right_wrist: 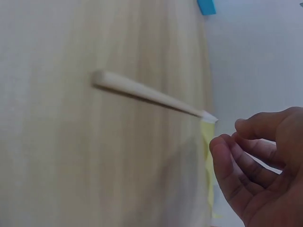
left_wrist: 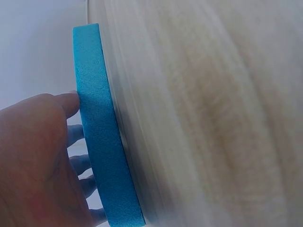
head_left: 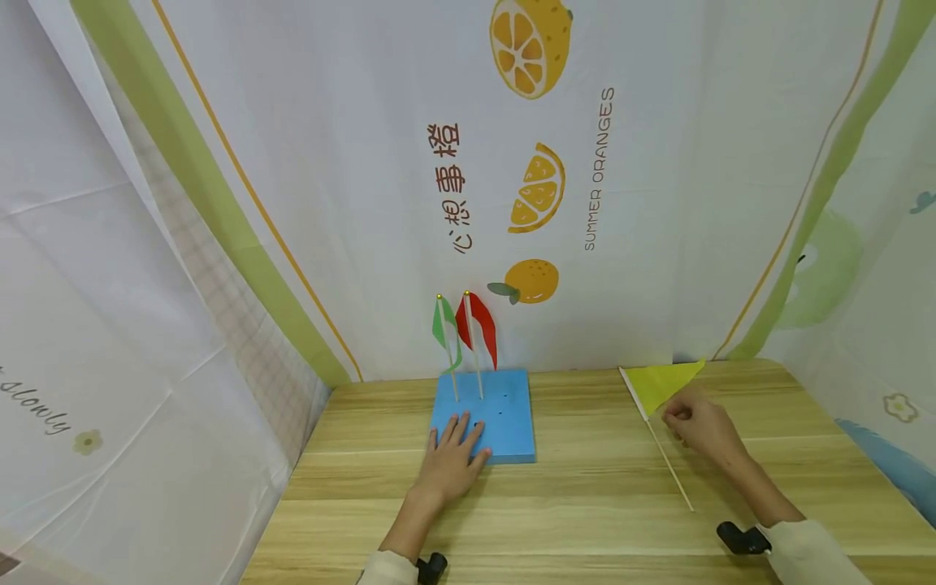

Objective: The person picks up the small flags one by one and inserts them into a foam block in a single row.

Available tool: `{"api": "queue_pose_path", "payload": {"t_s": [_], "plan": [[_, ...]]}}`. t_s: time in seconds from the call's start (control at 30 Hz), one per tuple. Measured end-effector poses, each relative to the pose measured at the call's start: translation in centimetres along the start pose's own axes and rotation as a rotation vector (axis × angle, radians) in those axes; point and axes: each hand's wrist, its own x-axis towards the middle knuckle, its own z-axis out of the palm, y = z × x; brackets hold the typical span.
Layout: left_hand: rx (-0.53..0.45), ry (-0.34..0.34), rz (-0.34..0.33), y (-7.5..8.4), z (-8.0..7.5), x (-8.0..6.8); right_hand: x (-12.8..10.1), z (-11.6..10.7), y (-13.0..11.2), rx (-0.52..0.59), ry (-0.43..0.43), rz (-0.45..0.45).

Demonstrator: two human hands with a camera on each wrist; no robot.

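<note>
Pressing flat on the near edge of the blue foam block [head_left: 484, 413], left hand [head_left: 452, 461] has fingers straight, gripping nothing. Green flag [head_left: 444, 329] and red flag [head_left: 478, 325] stand upright in the block's far left part. Right hand [head_left: 700, 424] sits just beside the yellow flag [head_left: 661, 383] lying on the table [head_left: 585, 504], right side; fingers loosely curled, not closed on the stick.

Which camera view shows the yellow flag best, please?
The head view: the whole yellow flag lies on the table beside the right hand. The right wrist view shows only its blurred stick and a cloth edge; the left wrist view shows none.
</note>
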Motion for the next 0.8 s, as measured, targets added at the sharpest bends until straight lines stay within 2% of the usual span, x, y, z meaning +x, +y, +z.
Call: {"api": "queue_pose_path", "payload": {"t_s": [0.47,0.8], "plan": [[-0.014,0.009,0.0,0.1,-0.1,-0.3,-0.5,2.3,0.6,-0.082,-0.044,0.019],[-0.023,0.012,0.007,0.1,-0.1,-0.3,-0.5,2.6,0.0,-0.126,-0.054,0.035]]}}
